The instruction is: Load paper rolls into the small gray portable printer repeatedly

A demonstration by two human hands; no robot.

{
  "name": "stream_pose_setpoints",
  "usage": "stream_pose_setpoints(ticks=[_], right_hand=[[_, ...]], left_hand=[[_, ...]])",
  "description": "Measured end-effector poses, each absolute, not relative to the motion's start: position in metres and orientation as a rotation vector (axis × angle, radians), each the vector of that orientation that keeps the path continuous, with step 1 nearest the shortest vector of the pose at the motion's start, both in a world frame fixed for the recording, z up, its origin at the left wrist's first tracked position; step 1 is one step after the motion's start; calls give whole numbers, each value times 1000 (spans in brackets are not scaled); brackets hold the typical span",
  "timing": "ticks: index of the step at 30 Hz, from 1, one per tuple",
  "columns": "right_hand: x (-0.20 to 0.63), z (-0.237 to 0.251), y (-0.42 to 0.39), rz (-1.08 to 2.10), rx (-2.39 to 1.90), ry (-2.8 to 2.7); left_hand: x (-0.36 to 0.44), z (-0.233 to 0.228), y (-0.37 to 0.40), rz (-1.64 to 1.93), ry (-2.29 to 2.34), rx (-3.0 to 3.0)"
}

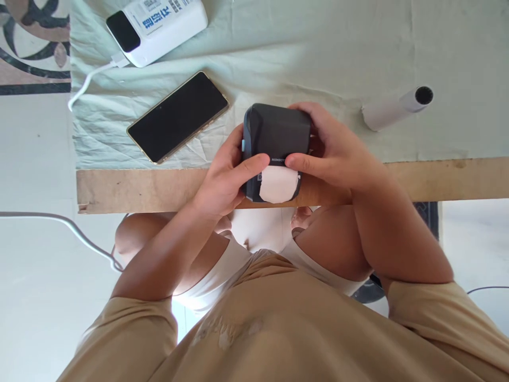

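A black label printer (278, 127) marked NIIMBOT is held between my two hands above the table's front edge. A strip of white label paper (279, 184) hangs out of its near side. My left hand (228, 172) grips the printer's left side, its thumb lying on the top near the lettering. On the opposite side my right hand (330, 146) wraps the printer, and that thumb too presses by the lettering. The undersides of the printer and most of the fingers are hidden.
A phone (178, 118) lies dark side up on the green cloth (298, 58), left of the printer. Behind it sits a white power bank (163, 32) with a white cable (89, 79). A paper roll (392, 110) lies at the right. The table has a wooden front edge (131, 188).
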State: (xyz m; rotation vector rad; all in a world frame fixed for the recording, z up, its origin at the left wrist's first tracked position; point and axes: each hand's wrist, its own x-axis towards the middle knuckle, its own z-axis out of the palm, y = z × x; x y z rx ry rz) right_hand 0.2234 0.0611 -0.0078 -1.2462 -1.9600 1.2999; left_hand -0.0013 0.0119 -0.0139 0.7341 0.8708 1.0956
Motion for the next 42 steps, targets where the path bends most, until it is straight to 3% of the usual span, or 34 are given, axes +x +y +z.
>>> stream_pose_setpoints(ticks=[14,21,26,33,42], right_hand=[[222,-3,49,776,-934,-2091],[213,-2,51,348,-1142,-1753],[201,12,46,367,-1189,-1522],[203,17,39,305,-1387,-2259],[208,34,44,699,-1545,-2273]], left_hand=[[10,-8,14,1254,818,518],[12,-2,17,1180,753,480],[12,2,11,1135,874,590],[10,2,9,1084,921,555],[-3,-16,11,1031,813,734]])
